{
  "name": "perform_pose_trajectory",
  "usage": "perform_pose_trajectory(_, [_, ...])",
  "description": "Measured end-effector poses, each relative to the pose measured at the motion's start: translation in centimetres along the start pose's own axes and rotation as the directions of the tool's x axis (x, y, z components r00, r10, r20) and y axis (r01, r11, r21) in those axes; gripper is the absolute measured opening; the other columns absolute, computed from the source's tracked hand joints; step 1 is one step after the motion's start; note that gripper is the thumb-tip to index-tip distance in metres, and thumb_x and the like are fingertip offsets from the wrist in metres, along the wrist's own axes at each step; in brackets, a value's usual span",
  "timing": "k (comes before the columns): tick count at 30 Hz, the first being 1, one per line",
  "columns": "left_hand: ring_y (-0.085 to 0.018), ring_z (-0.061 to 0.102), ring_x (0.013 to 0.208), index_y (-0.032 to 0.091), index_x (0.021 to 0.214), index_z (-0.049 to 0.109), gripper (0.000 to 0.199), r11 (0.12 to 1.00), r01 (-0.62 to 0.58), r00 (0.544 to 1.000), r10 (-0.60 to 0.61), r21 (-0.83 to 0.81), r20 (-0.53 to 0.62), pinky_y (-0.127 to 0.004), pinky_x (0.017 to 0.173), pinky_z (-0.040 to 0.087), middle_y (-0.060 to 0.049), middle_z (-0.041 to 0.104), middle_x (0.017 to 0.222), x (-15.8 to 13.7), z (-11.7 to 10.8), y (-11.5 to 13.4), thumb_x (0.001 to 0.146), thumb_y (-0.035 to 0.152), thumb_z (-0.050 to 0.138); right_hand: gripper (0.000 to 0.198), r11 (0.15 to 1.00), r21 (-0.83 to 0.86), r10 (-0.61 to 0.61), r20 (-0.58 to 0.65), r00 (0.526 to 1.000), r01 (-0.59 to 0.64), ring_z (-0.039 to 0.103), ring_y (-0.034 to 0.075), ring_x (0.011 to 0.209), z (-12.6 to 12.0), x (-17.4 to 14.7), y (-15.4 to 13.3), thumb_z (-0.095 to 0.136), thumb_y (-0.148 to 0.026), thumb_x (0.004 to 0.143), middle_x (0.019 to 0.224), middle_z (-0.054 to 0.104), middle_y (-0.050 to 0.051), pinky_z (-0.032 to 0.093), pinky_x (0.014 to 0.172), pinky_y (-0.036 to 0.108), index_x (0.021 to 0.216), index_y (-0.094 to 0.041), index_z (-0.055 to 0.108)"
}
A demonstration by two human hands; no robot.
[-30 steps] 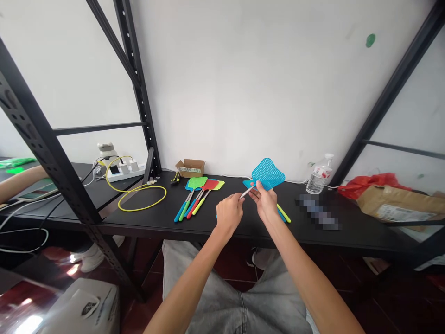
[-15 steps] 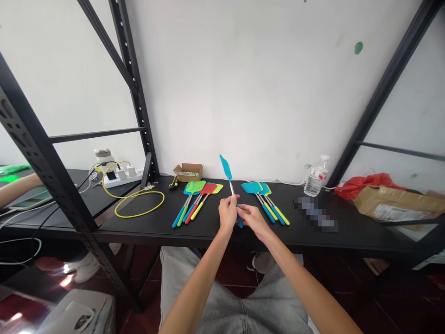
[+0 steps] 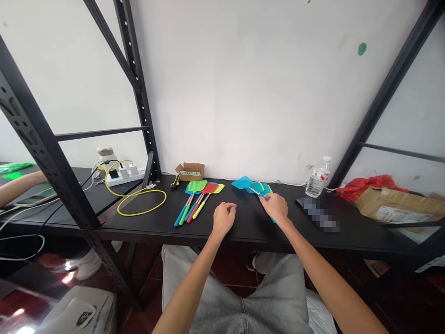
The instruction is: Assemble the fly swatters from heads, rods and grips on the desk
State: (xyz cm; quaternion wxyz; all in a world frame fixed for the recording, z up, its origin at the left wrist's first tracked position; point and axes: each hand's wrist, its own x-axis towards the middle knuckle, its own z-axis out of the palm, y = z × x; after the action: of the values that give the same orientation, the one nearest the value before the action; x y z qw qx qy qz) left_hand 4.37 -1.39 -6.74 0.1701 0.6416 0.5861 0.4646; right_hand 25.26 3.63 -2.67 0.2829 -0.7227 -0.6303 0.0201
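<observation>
A blue fly swatter (image 3: 242, 183) is gripped by its handle in my right hand (image 3: 277, 207). Its blue head points up and left, just over the right-hand pile of blue and yellow-green swatters (image 3: 266, 188), whose handles my hand mostly hides. My left hand (image 3: 224, 218) hovers over the black tabletop (image 3: 194, 232) with its fingers curled in, holding nothing. To its left lies another fan of swatters with green (image 3: 197, 186), red (image 3: 210, 188), blue and yellow-green heads, their coloured handles toward me.
Behind the left pile stands a small open cardboard box (image 3: 191, 172). A yellow cable (image 3: 165, 199) loops near a white power strip (image 3: 130, 175). On the right are a water bottle (image 3: 317, 178), a blurred dark object (image 3: 318, 215), a red bag and a brown package (image 3: 396, 204). Another person's arm (image 3: 21, 185) shows far left.
My right hand has carried the blue swatter to the right, over the right-hand pile, and lowered it. My left hand has let go of it and stays near the middle.
</observation>
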Motion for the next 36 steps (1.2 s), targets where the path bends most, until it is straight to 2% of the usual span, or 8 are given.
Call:
perform_pose_trajectory(3, [-0.015, 0.061, 0.078, 0.022, 0.094, 0.075, 0.029, 1.0, -0.013, 1.0, 0.013, 0.008, 0.005, -0.027, 0.075, 0.046, -0.003, 0.068, 0.092, -0.1, 0.2, 0.0, 0.088, 0.022, 0.047, 0.036, 0.99, -0.139, 0.018, 0.018, 1.0, -0.015, 0.067, 0.031, 0.095, 0.1, -0.2, 0.3, 0.053, -0.039, 0.086, 0.098, 0.071, 0.014, 0.047, 0.078, 0.037, 0.114, -0.023, 0.069])
perform_pose_trajectory(7, [-0.015, 0.061, 0.078, 0.022, 0.093, 0.075, 0.029, 1.0, -0.008, 1.0, 0.008, 0.014, 0.011, -0.026, 0.075, 0.045, -0.003, 0.069, 0.091, -0.2, 0.1, 0.1, 0.088, 0.023, 0.047, 0.036, 0.959, -0.267, -0.072, 0.092, 0.993, 0.094, 0.067, 0.032, 0.092, 0.2, -1.1, -0.2, 0.053, -0.036, 0.087, 0.096, 0.07, 0.015, 0.046, 0.076, 0.039, 0.117, -0.02, 0.064])
perform_pose_trajectory(11, [-0.015, 0.061, 0.078, 0.022, 0.092, 0.075, 0.029, 1.0, -0.017, 1.0, 0.016, 0.021, 0.02, -0.026, 0.073, 0.044, -0.002, 0.07, 0.09, -0.3, -0.1, 0.2, 0.087, 0.022, 0.046, 0.031, 0.935, -0.292, -0.175, 0.114, 0.978, 0.201, 0.066, 0.03, 0.094, 0.5, -1.9, -1.2, 0.052, -0.03, 0.088, 0.103, 0.067, 0.015, 0.046, 0.079, 0.038, 0.114, -0.019, 0.064])
perform_pose_trajectory(16, [-0.015, 0.062, 0.075, 0.022, 0.093, 0.075, 0.029, 1.0, -0.012, 1.0, 0.012, 0.011, 0.026, -0.026, 0.071, 0.044, -0.002, 0.071, 0.085, -0.4, -0.2, 0.3, 0.088, 0.024, 0.046, 0.028, 0.909, -0.344, -0.223, 0.072, 0.972, 0.235, 0.062, 0.03, 0.103, 1.2, -2.3, -1.2, 0.05, -0.022, 0.088, 0.111, 0.063, 0.015, 0.046, 0.078, 0.036, 0.112, -0.02, 0.064])
perform_pose_trajectory(26, [-0.016, 0.062, 0.081, 0.022, 0.097, 0.073, 0.031, 0.992, -0.059, 0.996, 0.052, 0.112, 0.068, -0.026, 0.073, 0.045, -0.004, 0.069, 0.089, -0.3, -0.5, 0.3, 0.089, 0.023, 0.043, 0.022, 0.901, -0.37, -0.19, 0.13, 0.973, 0.225, 0.068, 0.029, 0.089, 0.7, -2.5, 0.3, 0.05, -0.022, 0.086, 0.096, 0.069, 0.014, 0.044, 0.074, 0.035, 0.101, -0.018, 0.066])
perform_pose_trajectory(29, [-0.021, 0.06, 0.094, 0.022, 0.1, 0.072, 0.028, 0.925, -0.087, 0.996, 0.088, 0.369, 0.013, -0.03, 0.078, 0.044, -0.007, 0.067, 0.097, 0.3, -2.3, -0.2, 0.087, 0.022, 0.046, 0.027, 0.914, -0.335, -0.201, 0.117, 0.973, 0.229, 0.069, 0.028, 0.085, 0.5, -2.9, 0.3, 0.051, -0.022, 0.086, 0.093, 0.071, 0.012, 0.043, 0.073, 0.034, 0.11, -0.02, 0.063])
perform_pose_trajectory(33, [-0.03, 0.053, 0.107, 0.018, 0.103, 0.07, 0.027, 0.72, 0.039, 0.988, 0.074, 0.692, -0.132, -0.04, 0.089, 0.04, -0.013, 0.063, 0.106, 1.2, -5.9, -1.8, 0.086, 0.023, 0.05, 0.028, 0.923, -0.214, -0.313, 0.061, 0.948, 0.319, 0.067, 0.026, 0.084, 0.7, -4.0, -0.2, 0.046, -0.026, 0.091, 0.095, 0.072, 0.008, 0.041, 0.069, 0.032, 0.114, -0.025, 0.062])
perform_pose_trajectory(36, [-0.032, 0.053, 0.107, 0.017, 0.093, 0.071, 0.025, 0.602, 0.075, 0.996, -0.001, 0.795, -0.093, -0.041, 0.088, 0.04, -0.015, 0.062, 0.105, 1.7, -7.8, -3.0, 0.086, 0.033, 0.054, 0.025, 0.908, -0.11, -0.399, 0.058, 0.915, 0.403, 0.066, 0.023, 0.083, 1.3, -5.1, -1.1, 0.044, -0.028, 0.093, 0.091, 0.072, 0.005, 0.037, 0.065, 0.028, 0.108, -0.026, 0.064])
